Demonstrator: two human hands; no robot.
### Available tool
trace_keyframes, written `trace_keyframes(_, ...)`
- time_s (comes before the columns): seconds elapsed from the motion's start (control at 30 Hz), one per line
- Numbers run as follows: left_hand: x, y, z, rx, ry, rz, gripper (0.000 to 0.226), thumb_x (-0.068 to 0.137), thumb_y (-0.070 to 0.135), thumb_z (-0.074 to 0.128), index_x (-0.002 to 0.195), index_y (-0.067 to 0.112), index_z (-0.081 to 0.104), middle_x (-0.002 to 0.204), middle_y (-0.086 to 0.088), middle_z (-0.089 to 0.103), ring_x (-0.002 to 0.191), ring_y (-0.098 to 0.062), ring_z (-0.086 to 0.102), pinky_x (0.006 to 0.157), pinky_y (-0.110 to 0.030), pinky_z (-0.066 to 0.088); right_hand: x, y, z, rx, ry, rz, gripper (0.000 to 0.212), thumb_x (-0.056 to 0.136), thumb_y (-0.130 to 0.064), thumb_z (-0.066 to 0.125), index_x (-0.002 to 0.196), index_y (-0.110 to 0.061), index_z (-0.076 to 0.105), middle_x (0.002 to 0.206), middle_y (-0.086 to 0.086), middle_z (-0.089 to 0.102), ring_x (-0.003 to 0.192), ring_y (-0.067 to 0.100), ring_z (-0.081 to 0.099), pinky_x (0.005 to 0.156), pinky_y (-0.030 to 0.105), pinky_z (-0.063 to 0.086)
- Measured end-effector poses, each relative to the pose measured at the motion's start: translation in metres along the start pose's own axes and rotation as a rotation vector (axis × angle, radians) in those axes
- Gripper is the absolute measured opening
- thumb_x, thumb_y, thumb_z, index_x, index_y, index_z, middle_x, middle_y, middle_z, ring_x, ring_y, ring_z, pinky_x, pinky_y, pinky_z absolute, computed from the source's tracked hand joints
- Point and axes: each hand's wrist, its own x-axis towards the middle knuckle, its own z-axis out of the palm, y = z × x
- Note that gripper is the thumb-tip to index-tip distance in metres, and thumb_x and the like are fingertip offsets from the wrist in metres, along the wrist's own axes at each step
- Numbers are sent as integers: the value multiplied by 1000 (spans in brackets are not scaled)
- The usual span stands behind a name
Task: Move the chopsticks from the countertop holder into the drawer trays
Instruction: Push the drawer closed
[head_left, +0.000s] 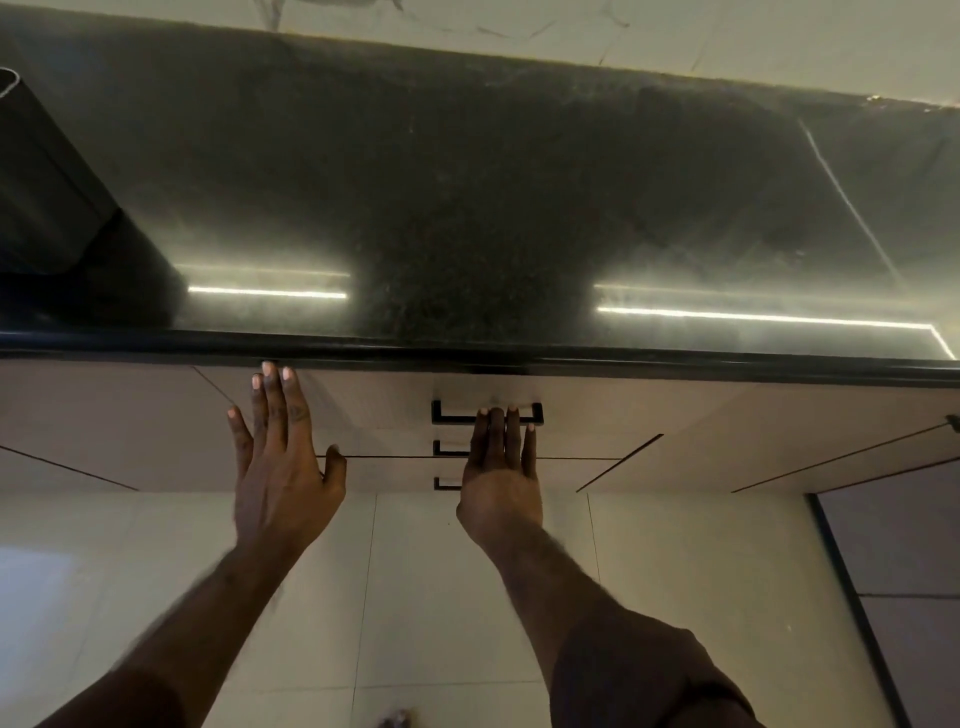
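Note:
A stack of closed beige drawers (582, 415) sits under the dark countertop (467, 208), each with a black bar handle. My right hand (501, 467) reaches to the top drawer's handle (487, 413); its straight fingertips touch the bar and do not wrap around it. My left hand (283, 457) is held flat with fingers spread, in front of the cabinet face just below the counter edge, and holds nothing. At the far left of the counter stands a dark glossy container (47, 182); its contents are hidden. No chopsticks or trays are in view.
The counter's black front edge (675, 364) runs across the view and reflects light strips. Two lower drawer handles (448, 448) sit beneath the top one. Pale floor tiles (415, 597) lie below, with a dark-framed panel (893, 571) at the right.

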Motion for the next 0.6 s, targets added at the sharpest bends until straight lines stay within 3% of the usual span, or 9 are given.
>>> trace_keyframes(0.17,2,3,0,1,16,-8,97,87,35,54,151,11,-15,159,-9,-19,147,-21,-19,118,-47,-6,13,-2,-8,6,-37,27,93,90,-8,48,134,-5,-34,157,18,-26,144,36,-26,117,51,-16)
trace_keyframes(0.3,1,4,-2,-1,21,-16,104,86,27,65,150,11,-16,159,-9,-18,147,-20,-20,118,-46,-7,21,-2,-13,10,-76,45,93,91,-13,49,134,-7,-34,158,16,-27,144,35,-26,117,51,-15)
trace_keyframes(0.47,-5,7,-9,4,15,4,102,86,26,65,151,8,-11,160,-13,-13,148,-26,-14,118,-47,-5,18,3,-26,-30,-118,18,97,90,-17,53,145,-11,-26,160,13,-23,146,32,-23,119,55,-10)
trace_keyframes(0.53,-10,10,-11,7,8,23,102,86,25,65,151,7,-11,160,-12,-13,148,-25,-13,118,-46,-6,10,7,-34,21,-80,7,88,91,-19,56,153,-13,-6,163,16,5,150,33,2,121,53,5)
trace_keyframes(0.6,-15,14,-14,8,-1,32,101,86,25,64,151,8,-12,160,-11,-14,148,-24,-15,118,-44,-7,1,11,-43,90,69,-17,63,91,-22,57,147,-11,31,143,16,48,132,31,45,112,47,33)
